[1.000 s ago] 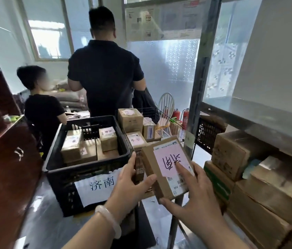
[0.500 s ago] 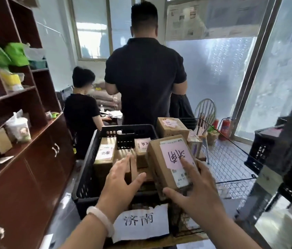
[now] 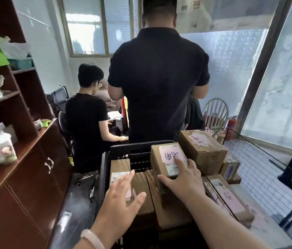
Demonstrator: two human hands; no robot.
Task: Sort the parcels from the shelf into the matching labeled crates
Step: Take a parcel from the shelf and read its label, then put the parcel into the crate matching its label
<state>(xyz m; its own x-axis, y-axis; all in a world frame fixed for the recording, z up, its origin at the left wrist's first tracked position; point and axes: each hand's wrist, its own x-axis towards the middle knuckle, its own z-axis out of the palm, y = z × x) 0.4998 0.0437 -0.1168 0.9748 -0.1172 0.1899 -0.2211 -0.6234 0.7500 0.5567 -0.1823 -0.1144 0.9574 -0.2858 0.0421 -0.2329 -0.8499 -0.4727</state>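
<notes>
Cardboard parcel [image 3: 161, 164] with pink handwritten label [image 3: 171, 154], held firmly in right hand [image 3: 182, 178]: thumb against near left side, fingers laid over near end of label face. Placed over right half of black crate [image 3: 132, 150], above brown parcels [image 3: 170, 212] already lying inside, label face up and tipped toward wearer. Resting on those parcels or just clear of them: cannot tell.

Long axis pointing away from wearer, toward crate's far wall, so grip sits at near end with most of the length beyond the fingers. Left hand [image 3: 121, 198] flat and spread, holding nothing, over flat parcel [image 3: 119, 165] along crate's left side; touching or hovering, unclear.

Probably last part of a put-down. Right hand plainly the nearer one, already on the load; left near enough to steady from the open side. Crate's own label out of sight, so match not checkable. Worth watching: wire basket [image 3: 249, 159] just beside crate's right edge, with other parcels inside.
</notes>
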